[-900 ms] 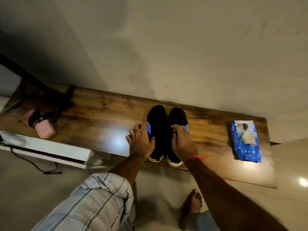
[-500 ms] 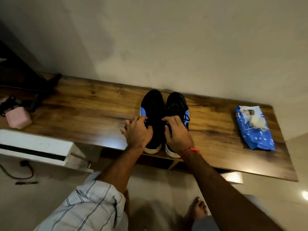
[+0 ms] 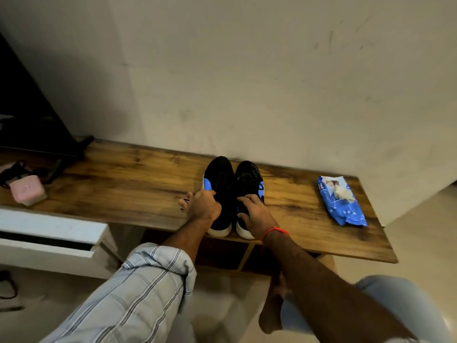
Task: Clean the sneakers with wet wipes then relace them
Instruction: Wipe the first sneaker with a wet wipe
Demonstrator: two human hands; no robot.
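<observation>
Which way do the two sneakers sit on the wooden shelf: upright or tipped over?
Upright. Both sneakers rest on their white soles side by side, toes toward the wall, with the left hand and right hand gripping them.

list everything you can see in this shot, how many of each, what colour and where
sneakers: two, black with blue patches and white soles, side by side mid-table, toes toward the wall
wet wipes pack: one, blue, flat on the table's right end, a white wipe poking out
table: one, brown wood, along the wall
pink box: one, pink, table's left end
dark items: count unclear, black, behind the pink box
white unit: one, white, below the table's left front
wall: one, off-white, behind the table
left hand: one, grips the left sneaker; striped sleeve
right hand: one, on the right sneaker; red wrist thread
bare foot: one, on the floor
</observation>
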